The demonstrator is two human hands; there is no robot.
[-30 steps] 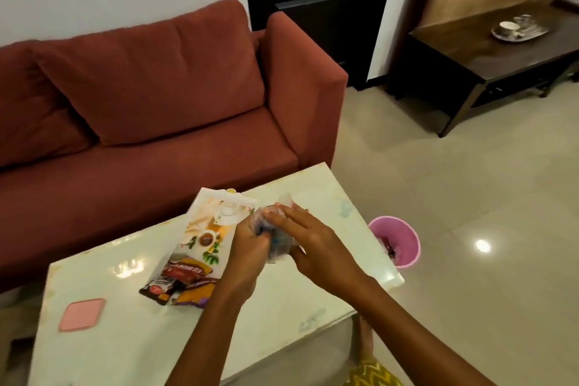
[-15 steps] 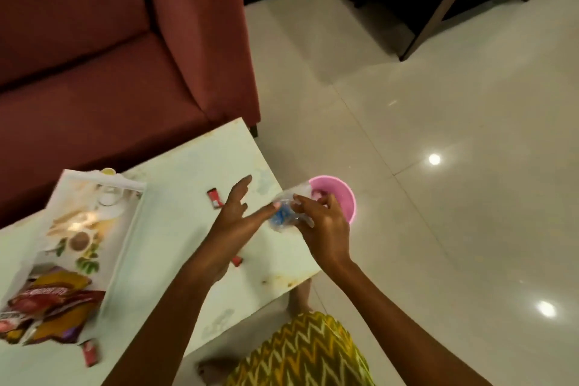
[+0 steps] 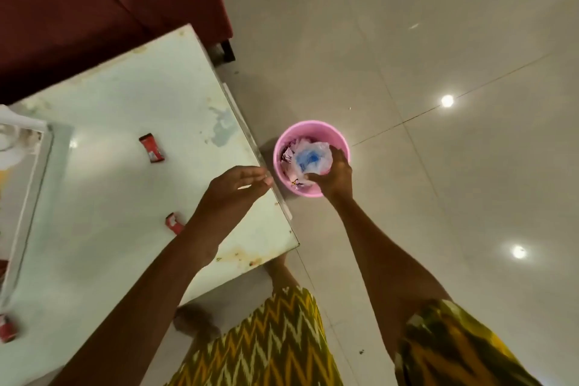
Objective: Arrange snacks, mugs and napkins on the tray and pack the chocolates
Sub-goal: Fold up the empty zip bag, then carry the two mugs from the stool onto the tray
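Over the pink bin (image 3: 311,135) on the floor beside the table (image 3: 131,103), the right hand (image 3: 333,177) grasps a crumpled clear plastic bag (image 3: 310,158) with blue print, held within the rim. Left hand (image 3: 233,188) hovers empty, fingers loosely spread. Three red-wrapped chocolates lie scattered on the tabletop, one (image 3: 151,147) near its middle.

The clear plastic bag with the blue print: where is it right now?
In the head view, the plastic bag sits right of the table, over the pink bin on the floor, in the right hand's grip.
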